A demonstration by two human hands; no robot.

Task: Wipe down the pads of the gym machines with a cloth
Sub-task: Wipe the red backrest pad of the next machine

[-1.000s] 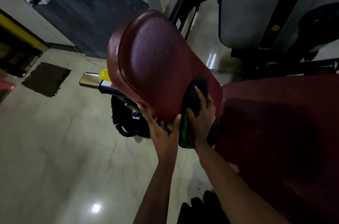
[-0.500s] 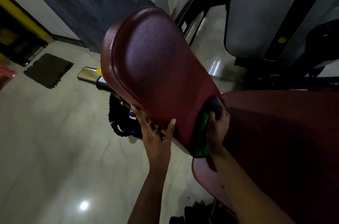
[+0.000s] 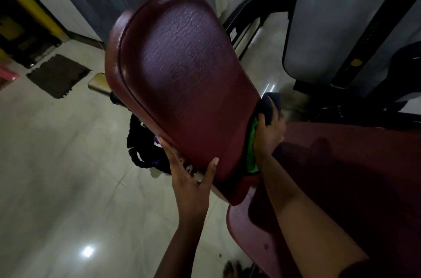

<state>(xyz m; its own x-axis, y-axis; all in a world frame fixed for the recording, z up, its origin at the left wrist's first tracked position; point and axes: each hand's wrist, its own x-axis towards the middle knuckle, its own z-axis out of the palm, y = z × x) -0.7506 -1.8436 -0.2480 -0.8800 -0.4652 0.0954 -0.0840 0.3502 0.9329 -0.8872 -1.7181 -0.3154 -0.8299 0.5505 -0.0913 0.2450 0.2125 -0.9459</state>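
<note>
A dark red leather seat pad (image 3: pixel 182 77) fills the middle of the view, tilted with its broad end up. My left hand (image 3: pixel 190 177) grips its lower left edge, thumb on the top face and fingers underneath. My right hand (image 3: pixel 268 134) presses a dark cloth with a green side (image 3: pixel 251 145) against the pad's lower right edge; the cloth's dark end sticks up above my fingers. A second dark red pad (image 3: pixel 355 186) lies to the right, under my right forearm.
A grey weight-stack shroud (image 3: pixel 323 15) and black frame tubes (image 3: pixel 257 6) stand behind the pads. A chrome bar end (image 3: pixel 98 84) and a black bundle (image 3: pixel 141 141) sit below the seat. Pale tiled floor (image 3: pixel 57 175) spreads left, with a dark mat (image 3: pixel 58 75).
My right hand has slid the cloth off the pad's top face, rightward and around onto its right edge. My left hand keeps its grip on the lower edge. The view has moved closer.
</note>
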